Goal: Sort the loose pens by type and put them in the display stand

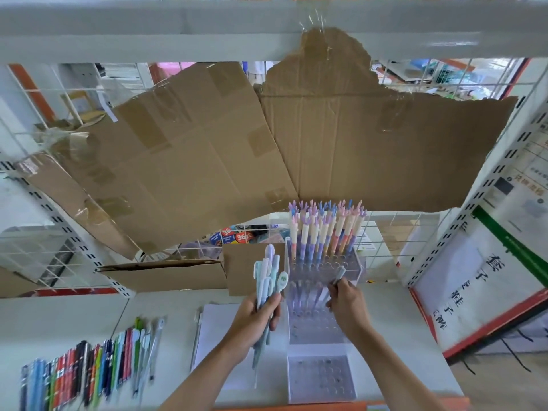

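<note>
Our left hand grips a bundle of pale blue pens; our right hand pinches one grey pen over the clear acrylic display stand.

Both hands raised, forearms converging — L hand fist-curled, gripping; R hand fingertips pinching.

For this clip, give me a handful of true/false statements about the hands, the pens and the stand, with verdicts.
1. The left hand grips a bundle of pale pens. True.
2. The right hand is empty. False: it pinches a single pen over the clear display stand.
3. The back rows of the stand hold pastel pens with antler-shaped tops. True.
4. The stand's front holes are all filled. False: the front tier shows only empty holes.
5. The row of loose coloured pens lies on the table to the person's right. False: it lies to the left.
</note>
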### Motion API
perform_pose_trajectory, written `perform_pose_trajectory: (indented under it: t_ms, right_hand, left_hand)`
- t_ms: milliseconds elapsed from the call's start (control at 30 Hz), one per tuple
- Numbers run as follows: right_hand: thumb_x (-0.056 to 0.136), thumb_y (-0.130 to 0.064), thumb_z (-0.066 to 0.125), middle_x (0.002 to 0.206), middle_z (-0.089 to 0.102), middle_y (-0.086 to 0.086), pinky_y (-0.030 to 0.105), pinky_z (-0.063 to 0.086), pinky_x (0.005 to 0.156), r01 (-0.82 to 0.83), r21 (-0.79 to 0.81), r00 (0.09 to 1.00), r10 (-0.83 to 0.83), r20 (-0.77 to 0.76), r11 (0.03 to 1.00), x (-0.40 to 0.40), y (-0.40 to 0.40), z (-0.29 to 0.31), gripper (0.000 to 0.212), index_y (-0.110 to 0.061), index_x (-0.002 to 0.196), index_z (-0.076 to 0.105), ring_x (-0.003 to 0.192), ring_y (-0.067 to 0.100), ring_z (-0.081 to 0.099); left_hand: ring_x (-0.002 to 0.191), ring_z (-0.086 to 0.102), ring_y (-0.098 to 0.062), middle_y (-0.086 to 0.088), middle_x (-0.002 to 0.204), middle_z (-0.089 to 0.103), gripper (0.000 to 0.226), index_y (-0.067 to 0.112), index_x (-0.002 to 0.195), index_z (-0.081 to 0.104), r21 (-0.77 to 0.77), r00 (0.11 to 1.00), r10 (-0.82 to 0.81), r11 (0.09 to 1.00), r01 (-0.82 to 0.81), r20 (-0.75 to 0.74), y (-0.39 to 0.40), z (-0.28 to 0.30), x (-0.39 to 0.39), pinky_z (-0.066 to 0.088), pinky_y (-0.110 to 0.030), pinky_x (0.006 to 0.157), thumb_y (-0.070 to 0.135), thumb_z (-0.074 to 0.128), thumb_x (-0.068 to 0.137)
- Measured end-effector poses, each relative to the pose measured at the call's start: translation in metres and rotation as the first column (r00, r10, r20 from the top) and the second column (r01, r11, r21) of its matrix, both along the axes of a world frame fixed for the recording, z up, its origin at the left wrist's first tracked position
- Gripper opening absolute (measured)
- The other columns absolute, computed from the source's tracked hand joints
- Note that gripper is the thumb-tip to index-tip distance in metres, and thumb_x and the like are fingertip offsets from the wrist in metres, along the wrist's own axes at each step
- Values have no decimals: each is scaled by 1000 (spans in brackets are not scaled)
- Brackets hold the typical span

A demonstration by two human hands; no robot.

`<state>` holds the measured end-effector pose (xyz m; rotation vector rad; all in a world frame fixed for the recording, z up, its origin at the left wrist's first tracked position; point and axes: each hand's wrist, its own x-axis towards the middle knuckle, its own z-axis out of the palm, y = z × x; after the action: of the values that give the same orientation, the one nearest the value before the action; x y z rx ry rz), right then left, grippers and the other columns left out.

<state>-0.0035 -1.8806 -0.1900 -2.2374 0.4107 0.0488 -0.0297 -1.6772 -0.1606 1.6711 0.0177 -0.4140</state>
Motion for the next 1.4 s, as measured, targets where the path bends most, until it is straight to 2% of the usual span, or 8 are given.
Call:
perform_pose_trajectory:
  t_ms: [100,533,700,800,967,1133,1300,1400]
  right_hand:
    - [90,2,47,77,48,7,38,46,64,-57,-109,996,50,-70,992,-2,7,-12,17,-10,79,42,76,32,56]
    - [100,-13,40,107,65,18,29,39,68,-18,-197,995,-2,-104,980,-2,19,-31,19,-3,104,56,96,33,61]
    - [94,-15,54,99,60,14,28,38,66,78,-23,996,-78,-37,997,-24,13,-13,14,-6,101,47,81,25,52]
    - [94,-20,54,70,61,6,30,42,58,7,167,1000,-7,-4,986,-40,14,9,15,-8,86,60,60,18,53]
    - [96,-9,51,49,47,-4,23,25,47,-158,573,986,162,45,804,-51,24,48,27,-8,70,59,46,10,32]
    - [94,-12,56,53,42,4,22,27,46,-108,559,994,83,71,822,-49,18,47,25,-5,71,52,47,13,34]
    - [92,-9,56,55,60,2,24,39,49,-258,453,964,261,57,853,-49,14,53,19,-6,73,55,46,14,47]
    - [92,-8,55,58,62,2,24,43,47,-130,297,989,102,107,946,-36,-3,54,19,-7,73,51,41,9,52]
  left_hand:
    - [53,45,-12,-1,56,50,34,10,75,53,-17,1000,-14,1000,14,18,-1,3,-3,40,-19,51,36,48,96]
    - [56,51,-13,-1,63,55,19,3,86,54,-144,999,-16,989,22,46,-1,4,-7,46,-21,60,21,57,92]
    - [57,52,-14,-4,64,57,22,3,80,57,-157,999,-27,987,33,40,-3,3,-6,47,-23,61,23,58,91]
    - [57,52,-16,-3,63,58,22,4,79,58,-172,998,-57,983,59,20,-9,2,-5,46,-24,60,22,59,91]
    - [52,51,-16,-5,63,60,19,6,86,62,-202,988,-155,967,156,20,-31,9,-5,43,-25,54,25,60,88]
    - [56,55,-19,-6,64,63,23,2,89,61,-186,989,-147,973,139,-29,-37,10,-3,47,-28,57,25,61,89]
    - [63,64,-20,-7,69,68,17,7,84,67,-110,996,-83,991,81,-13,-34,9,-3,53,-28,64,19,59,93]
    - [59,65,-17,-7,66,68,16,4,81,65,-107,998,44,993,-48,-46,-26,6,2,51,-24,60,13,59,93]
